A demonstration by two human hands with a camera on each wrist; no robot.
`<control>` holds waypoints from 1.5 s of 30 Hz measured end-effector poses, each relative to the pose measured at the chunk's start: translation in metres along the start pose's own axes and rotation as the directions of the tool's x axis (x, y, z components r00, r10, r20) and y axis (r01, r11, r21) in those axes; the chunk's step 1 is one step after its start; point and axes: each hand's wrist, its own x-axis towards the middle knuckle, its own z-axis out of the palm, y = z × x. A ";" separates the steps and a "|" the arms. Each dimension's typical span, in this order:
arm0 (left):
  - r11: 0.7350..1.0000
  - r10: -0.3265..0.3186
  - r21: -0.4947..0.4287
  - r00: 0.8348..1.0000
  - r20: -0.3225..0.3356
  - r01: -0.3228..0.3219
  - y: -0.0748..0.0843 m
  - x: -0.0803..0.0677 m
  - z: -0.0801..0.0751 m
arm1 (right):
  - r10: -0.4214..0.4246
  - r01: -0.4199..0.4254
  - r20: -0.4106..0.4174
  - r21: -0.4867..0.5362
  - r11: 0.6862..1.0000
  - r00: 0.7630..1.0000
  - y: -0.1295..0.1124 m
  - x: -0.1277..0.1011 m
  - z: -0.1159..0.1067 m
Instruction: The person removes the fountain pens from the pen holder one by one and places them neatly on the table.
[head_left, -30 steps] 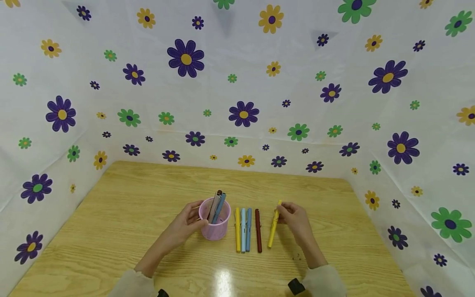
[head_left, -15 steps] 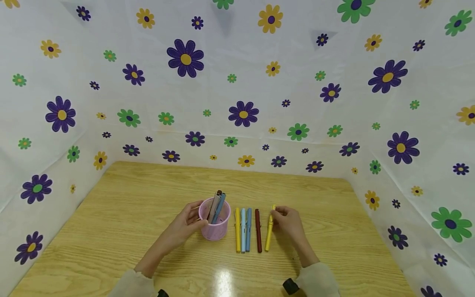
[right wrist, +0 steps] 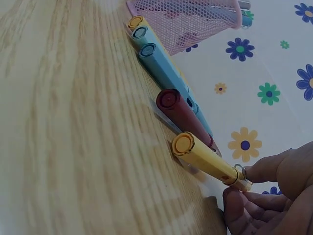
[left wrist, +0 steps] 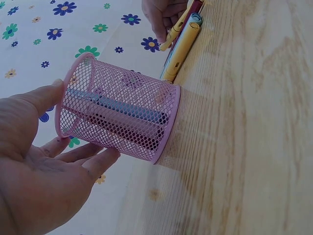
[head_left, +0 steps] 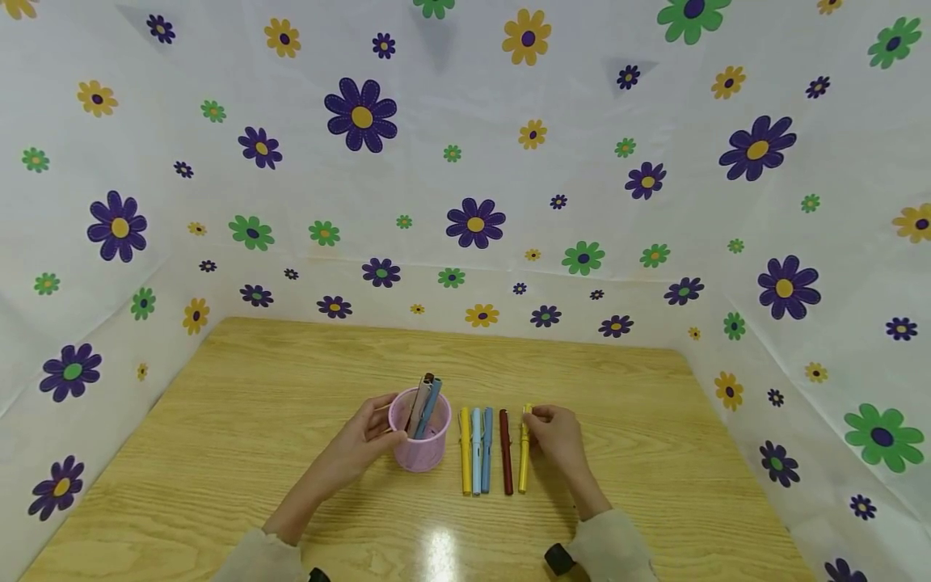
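Note:
A pink mesh pen cup (head_left: 420, 456) stands on the wooden table, and my left hand (head_left: 358, 440) holds it by its left side, thumb at the rim and fingers along the wall. Inside lean a greyish pen (head_left: 419, 410), a blue pen (head_left: 430, 406) and a dark one mostly hidden. With thumb and fingertips my right hand (head_left: 561, 438) pinches the clip end of a yellow pen (right wrist: 203, 159), which lies just right of a dark red pen (head_left: 506, 457). Left of that, side by side, are a blue pen (head_left: 487, 462), a light blue pen (head_left: 477, 465) and another yellow pen (head_left: 465, 461).
White sheeting (head_left: 407, 178) printed with purple, yellow and green flowers rises behind the table (head_left: 291, 372) and along both sides. Light glares off the table's front (head_left: 440, 550).
My right hand has moved left with the yellow pen, bringing it close beside the dark red pen and nearly parallel to it. The left hand and the pen cup have stayed put.

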 end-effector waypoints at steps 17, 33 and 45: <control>1.000 -0.010 -0.006 1.000 -0.002 0.010 -0.003 0.001 -0.001 | -0.006 0.003 -0.025 -0.093 0.996 1.000 -0.008 -0.007 0.003; 1.000 -0.009 -0.005 1.000 -0.007 0.009 -0.001 0.001 0.000 | -0.058 0.054 -0.080 -0.063 0.997 0.995 -0.018 -0.011 0.002; 1.000 0.003 0.014 1.000 -0.007 -0.003 0.000 0.000 -0.001 | -0.051 0.068 -0.109 0.161 0.985 0.993 -0.036 -0.013 0.012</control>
